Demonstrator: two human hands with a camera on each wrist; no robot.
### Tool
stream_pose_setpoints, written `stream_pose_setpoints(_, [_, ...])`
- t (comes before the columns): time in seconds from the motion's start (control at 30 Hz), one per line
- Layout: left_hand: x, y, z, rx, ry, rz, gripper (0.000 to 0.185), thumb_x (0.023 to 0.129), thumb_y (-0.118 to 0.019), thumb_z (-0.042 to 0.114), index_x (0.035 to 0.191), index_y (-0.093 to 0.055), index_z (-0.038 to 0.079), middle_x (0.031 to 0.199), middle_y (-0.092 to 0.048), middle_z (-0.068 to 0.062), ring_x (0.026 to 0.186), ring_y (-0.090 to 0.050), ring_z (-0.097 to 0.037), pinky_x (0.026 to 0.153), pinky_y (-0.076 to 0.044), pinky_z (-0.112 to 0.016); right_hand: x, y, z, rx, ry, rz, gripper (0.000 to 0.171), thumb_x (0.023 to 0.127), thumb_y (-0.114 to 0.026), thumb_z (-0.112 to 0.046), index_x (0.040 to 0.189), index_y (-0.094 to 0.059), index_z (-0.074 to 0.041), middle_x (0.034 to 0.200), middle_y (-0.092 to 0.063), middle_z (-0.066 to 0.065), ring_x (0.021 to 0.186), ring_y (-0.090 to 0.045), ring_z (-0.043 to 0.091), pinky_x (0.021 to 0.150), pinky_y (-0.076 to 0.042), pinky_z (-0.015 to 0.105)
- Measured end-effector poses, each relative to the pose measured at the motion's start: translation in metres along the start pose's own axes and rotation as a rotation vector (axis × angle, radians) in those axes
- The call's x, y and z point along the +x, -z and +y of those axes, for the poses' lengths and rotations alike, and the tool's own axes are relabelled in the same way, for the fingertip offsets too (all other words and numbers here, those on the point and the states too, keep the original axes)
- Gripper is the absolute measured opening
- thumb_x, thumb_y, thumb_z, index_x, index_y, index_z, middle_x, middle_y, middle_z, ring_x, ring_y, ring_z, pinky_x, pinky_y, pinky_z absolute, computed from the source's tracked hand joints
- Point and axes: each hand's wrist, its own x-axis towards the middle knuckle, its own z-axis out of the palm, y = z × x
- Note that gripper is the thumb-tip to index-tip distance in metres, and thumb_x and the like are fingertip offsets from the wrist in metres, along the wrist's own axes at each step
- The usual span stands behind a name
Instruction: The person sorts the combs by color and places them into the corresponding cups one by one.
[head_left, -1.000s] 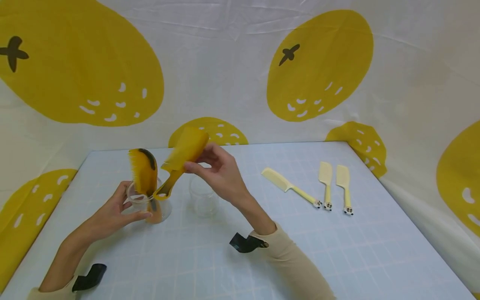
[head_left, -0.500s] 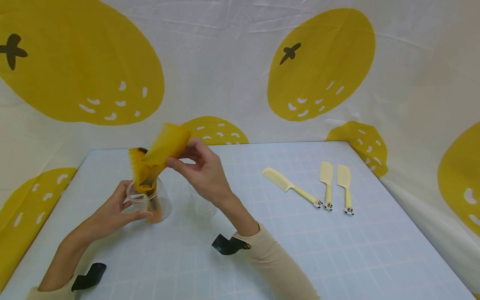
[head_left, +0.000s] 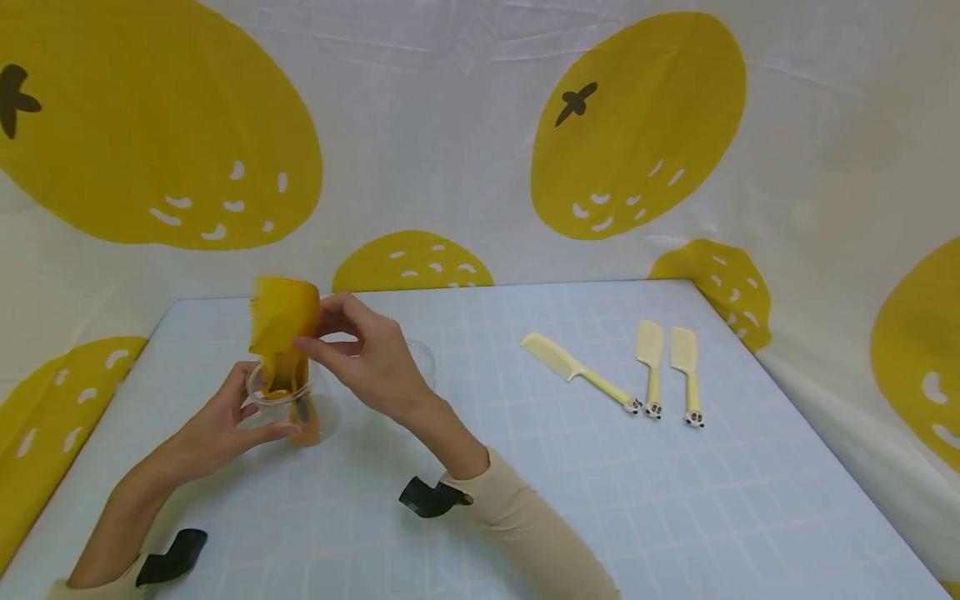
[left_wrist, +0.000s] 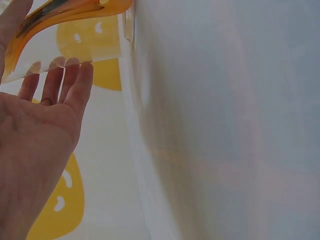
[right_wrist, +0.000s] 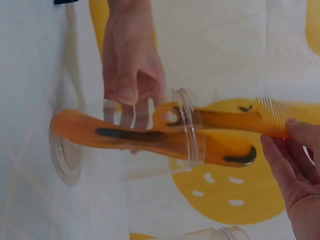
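Two fingers [head_left: 318, 348] pinching orange comb [head_left: 281, 321].

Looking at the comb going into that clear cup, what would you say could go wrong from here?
1. The orange comb in the right hand is only partly in the clear cup, which already holds another comb; the two might jam.
2. The combs stand well above the rim, so the cup could tip if the left hand loosens its grip.
3. A second clear cup sits just behind the right hand; the hand might knock it on its way back.
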Motion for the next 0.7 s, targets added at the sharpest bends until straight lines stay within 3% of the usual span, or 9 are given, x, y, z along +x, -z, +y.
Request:
stream_pose_setpoints(0.13, [0.0, 0.001, -0.001, -0.028, 0.03, -0.013, 0.074, 0.093, -0.077, 0.012, 0.143, -0.023, 0.019, 0.156, -0.027, -0.015, 0.141, -0.03, -0.017, 0.103, -0.025, -0.079, -0.001, -0.005, 0.005, -0.053, -0.007, -0.054, 0.027, 0.093, -0.072, 0.002, 0.116, -0.058, 0.002, 0.111, -0.068, 0.016, 0.101, -0.069, 0.017, 0.085, -0.057, 0.019])
stream_pose_setpoints(0.2, [0.0, 0.001, -0.001, -0.037, 0.034, -0.015, 0.081, 0.094, -0.076, 0.012, 0.149, -0.019, 0.023, 0.159, -0.024, -0.016, 0.142, -0.028, -0.021, 0.103, -0.025, -0.08, -0.001, -0.008, 0.007, -0.074, -0.001, -0.076, 0.026, 0.093, -0.072, 0.002, 0.116, -0.058, 0.002, 0.112, -0.067, 0.016, 0.1, -0.069, 0.016, 0.084, -0.057, 0.017])
stream_pose_setpoints(0.4, [0.0, 0.001, -0.003, -0.05, -0.014, -0.012, 0.09, 0.093, -0.075, 0.006, 0.156, -0.014, 0.026, 0.157, -0.026, -0.007, 0.131, -0.031, 0.005, 0.1, -0.025, -0.082, -0.001, -0.012, 0.011, -0.166, 0.033, -0.109, 0.025, 0.094, -0.072, 0.0, 0.116, -0.059, 0.002, 0.11, -0.068, 0.014, 0.098, -0.068, 0.014, 0.083, -0.055, 0.013])
stream_pose_setpoints(0.7, [0.003, 0.0, -0.003, -0.074, -0.037, -0.014, 0.108, 0.092, -0.076, 0.003, 0.163, -0.003, 0.035, 0.167, -0.014, -0.002, 0.132, -0.026, 0.011, 0.096, -0.023, -0.086, -0.005, -0.014, 0.015, -0.262, 0.036, -0.178, 0.025, 0.097, -0.068, -0.003, 0.121, -0.062, 0.004, 0.112, -0.068, 0.013, 0.099, -0.067, 0.015, 0.084, -0.052, 0.009])
